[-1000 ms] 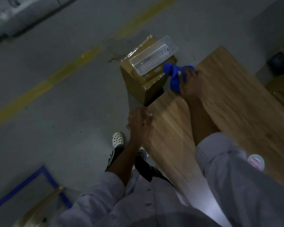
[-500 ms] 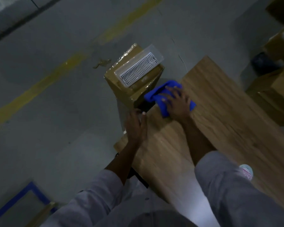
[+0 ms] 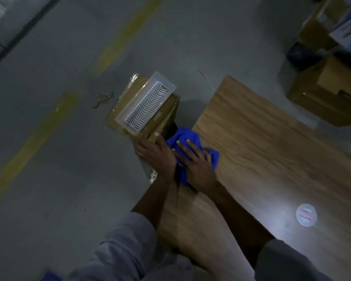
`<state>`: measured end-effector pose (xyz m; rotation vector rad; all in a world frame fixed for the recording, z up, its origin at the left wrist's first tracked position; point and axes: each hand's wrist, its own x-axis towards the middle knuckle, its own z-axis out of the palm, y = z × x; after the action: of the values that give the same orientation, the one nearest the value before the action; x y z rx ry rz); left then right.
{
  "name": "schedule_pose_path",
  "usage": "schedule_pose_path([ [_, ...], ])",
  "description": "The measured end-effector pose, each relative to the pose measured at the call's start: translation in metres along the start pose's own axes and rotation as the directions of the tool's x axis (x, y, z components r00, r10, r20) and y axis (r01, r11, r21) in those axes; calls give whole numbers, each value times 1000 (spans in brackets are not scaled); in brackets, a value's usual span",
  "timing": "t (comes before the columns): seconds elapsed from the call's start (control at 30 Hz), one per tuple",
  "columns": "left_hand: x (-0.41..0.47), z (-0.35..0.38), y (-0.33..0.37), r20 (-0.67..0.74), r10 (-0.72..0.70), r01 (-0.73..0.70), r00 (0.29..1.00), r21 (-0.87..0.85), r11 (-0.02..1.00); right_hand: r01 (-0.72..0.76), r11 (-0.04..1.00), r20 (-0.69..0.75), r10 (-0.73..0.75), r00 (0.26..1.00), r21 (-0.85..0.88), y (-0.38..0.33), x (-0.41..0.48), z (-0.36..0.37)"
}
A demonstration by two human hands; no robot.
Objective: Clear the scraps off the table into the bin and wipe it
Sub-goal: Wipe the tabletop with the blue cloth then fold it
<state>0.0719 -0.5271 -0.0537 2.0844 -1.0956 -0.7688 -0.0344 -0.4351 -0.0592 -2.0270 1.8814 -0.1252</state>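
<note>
A blue cloth (image 3: 187, 136) lies bunched on the left edge of the wooden table (image 3: 272, 138). My right hand (image 3: 197, 163) presses flat on it, fingers spread. My left hand (image 3: 155, 154) sits just beside it at the table's edge, cupped against the cloth, fingers curled; whether it holds anything is hidden. No scraps show on the tabletop. A dark bin (image 3: 301, 55) stands on the floor at the far right between boxes.
A cardboard box (image 3: 128, 110) with a clear plastic tray (image 3: 146, 106) on top stands on the floor right by the table's left edge. More cardboard boxes (image 3: 328, 98) sit at the right. A round white sticker (image 3: 306, 214) is on the table near me.
My right hand has dragged the blue cloth along the table's left edge toward me. My left hand has moved up the edge and now sits against the cloth.
</note>
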Motion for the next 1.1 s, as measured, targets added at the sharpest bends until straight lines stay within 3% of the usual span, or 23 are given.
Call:
schedule_pose_path([
  [0.07, 4, 14, 1, -10, 38, -37, 999, 41, 998, -8, 1000, -58, 7, 998, -20, 20, 17, -8],
  [0.2, -4, 36, 7, 206, 313, -319, 927, -6, 948, -205, 979, -145, 205, 968, 16, 83, 70, -27],
  [0.27, -3, 41, 13, 329, 323, -324, 888, -52, 945, -291, 956, -186, 293, 938, 42, 111, 96, -43],
  [0.33, 2, 41, 19, 327, 382, -356, 864, -139, 924, -382, 922, -232, 386, 893, 65, 136, 120, -62],
  [0.4, 6, 40, 23, 274, 443, -393, 854, -218, 893, -503, 846, -344, 532, 774, 175, 147, 140, -77],
  [0.47, 12, 43, 28, 263, 400, -342, 878, -239, 909, -518, 794, -515, 604, 608, 319, 131, 140, -82],
  [0.5, 14, 45, 29, 275, 364, -306, 890, -231, 923, -478, 810, -542, 583, 605, 339, 112, 131, -79],
  [0.6, 15, 58, 35, 315, 305, -237, 899, -238, 942, -382, 897, -363, 440, 821, 224, 50, 81, -49],
  [0.63, 17, 63, 38, 331, 292, -218, 898, -244, 945, -390, 902, -282, 429, 858, 185, 35, 66, -38],
  [0.7, 21, 74, 42, 364, 271, -193, 891, -236, 952, -447, 880, -188, 472, 862, 161, 32, 63, -27],
  [0.87, 28, 93, 51, 465, 320, -241, 825, -222, 945, -438, 899, -132, 434, 891, 0, 88, 132, -46],
  [0.97, 33, 104, 56, 534, 433, -380, 726, -214, 900, -486, 874, -157, 478, 864, -17, 138, 173, -60],
  [1.03, 35, 108, 60, 560, 573, -569, 598, -207, 796, -538, 842, -205, 534, 820, 41, 165, 196, -76],
  [1.1, 29, 109, 75, 574, 617, -618, 538, -228, 752, -590, 762, -330, 648, 686, 268, 180, 207, -97],
])
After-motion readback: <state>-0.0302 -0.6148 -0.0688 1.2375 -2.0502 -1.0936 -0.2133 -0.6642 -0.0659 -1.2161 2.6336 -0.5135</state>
